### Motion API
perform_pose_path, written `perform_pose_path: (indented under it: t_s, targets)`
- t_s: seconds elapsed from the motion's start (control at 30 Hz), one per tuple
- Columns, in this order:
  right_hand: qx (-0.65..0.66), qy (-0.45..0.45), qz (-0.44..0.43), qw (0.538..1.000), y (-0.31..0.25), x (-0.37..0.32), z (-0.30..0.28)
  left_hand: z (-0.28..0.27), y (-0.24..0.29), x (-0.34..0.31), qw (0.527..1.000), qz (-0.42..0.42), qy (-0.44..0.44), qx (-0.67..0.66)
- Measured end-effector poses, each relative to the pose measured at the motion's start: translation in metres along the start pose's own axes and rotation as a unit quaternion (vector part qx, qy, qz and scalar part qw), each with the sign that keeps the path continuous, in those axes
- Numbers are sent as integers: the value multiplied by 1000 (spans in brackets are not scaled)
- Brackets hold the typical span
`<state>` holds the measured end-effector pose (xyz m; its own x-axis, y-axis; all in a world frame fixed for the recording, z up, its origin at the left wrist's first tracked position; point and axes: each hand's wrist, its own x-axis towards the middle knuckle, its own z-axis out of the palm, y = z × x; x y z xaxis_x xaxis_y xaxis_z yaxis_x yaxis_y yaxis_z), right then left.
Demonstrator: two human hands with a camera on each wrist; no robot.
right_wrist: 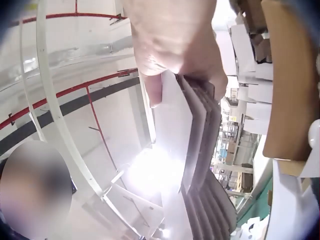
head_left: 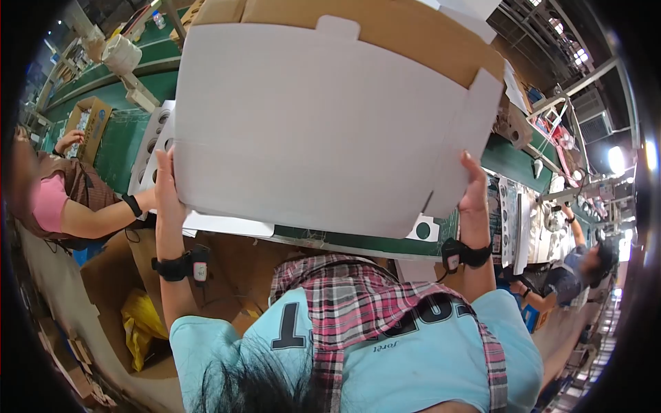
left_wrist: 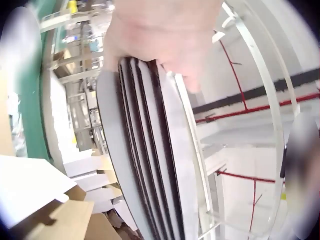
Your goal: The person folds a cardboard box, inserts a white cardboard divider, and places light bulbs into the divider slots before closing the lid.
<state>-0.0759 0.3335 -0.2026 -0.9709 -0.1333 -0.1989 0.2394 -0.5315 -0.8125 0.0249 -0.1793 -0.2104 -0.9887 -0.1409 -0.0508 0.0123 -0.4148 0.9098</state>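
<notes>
A stack of flat white cardboard sheets (head_left: 323, 131) is held up in front of the chest, its broad white face filling the middle of the head view. My left hand (head_left: 167, 189) grips its left edge, and my right hand (head_left: 474, 189) grips the right edge. Several layered sheets (left_wrist: 145, 145) show edge-on in the left wrist view, with the left hand (left_wrist: 160, 37) clasped over their edges. In the right wrist view the right hand (right_wrist: 175, 45) has its thumb on one face and fingers on the other; the sheets' edges (right_wrist: 197, 130) are cut with angled tabs.
Behind the stack runs a green work table (head_left: 107, 148). A white piece with round holes (head_left: 148, 148) lies on it at left. One person (head_left: 76, 206) works at left, another (head_left: 561, 275) at right. A large cardboard box (head_left: 113, 289) with a yellow bag (head_left: 141, 323) stands below left.
</notes>
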Motion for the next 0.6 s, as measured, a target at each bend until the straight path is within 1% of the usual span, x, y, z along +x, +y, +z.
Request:
perform_pose_path:
  t_s: [0.03,0.07,0.1,0.13,0.17,0.2,0.23,0.27,0.3,0.33,0.37,0.4,0.47,0.5,0.53,0.6]
  targets:
    - [8,-4,-11,1000,-8,-3,-2,-4,-7,-1,996,-14,0,-91]
    - [19,-8,-24,999,-15,-6,-7,-11,-27,-3,994,18,46,-94]
    - [49,-26,-22,998,-20,-9,-12,-19,-58,-7,990,51,90,-97]
    - [47,-21,-36,998,-26,-13,-16,-20,-82,-15,983,83,133,-101]
    - [44,-13,-50,998,-31,-19,-22,-8,-97,-30,986,79,112,99]
    - [42,-2,-67,997,-38,-23,-29,11,-111,-42,949,73,82,295]
    - [44,-3,-79,996,-47,-28,-42,36,-118,-53,891,110,29,439]
    - [46,-5,-89,995,-55,-32,-57,62,-123,-62,808,146,-23,570]
    - [49,-12,-99,994,-61,-34,-67,84,-129,-66,764,143,-51,627]
    - [34,2,-112,993,-66,-35,-68,100,-135,-67,714,141,-76,682]
    - [20,15,-125,992,-72,-39,-68,107,-147,-63,741,148,-48,653]
    - [9,31,-141,989,-76,-43,-70,109,-146,-57,763,162,-19,626]
    - [11,47,-148,988,-83,-48,-92,114,-137,-39,801,194,34,565]
    - [11,55,-148,987,-86,-51,-101,112,-128,-24,795,212,74,564]
    - [0,70,-147,987,-87,-52,-102,99,-128,-5,762,223,106,599]
    - [-15,93,-145,985,-88,-51,-101,88,-121,28,687,178,101,698]
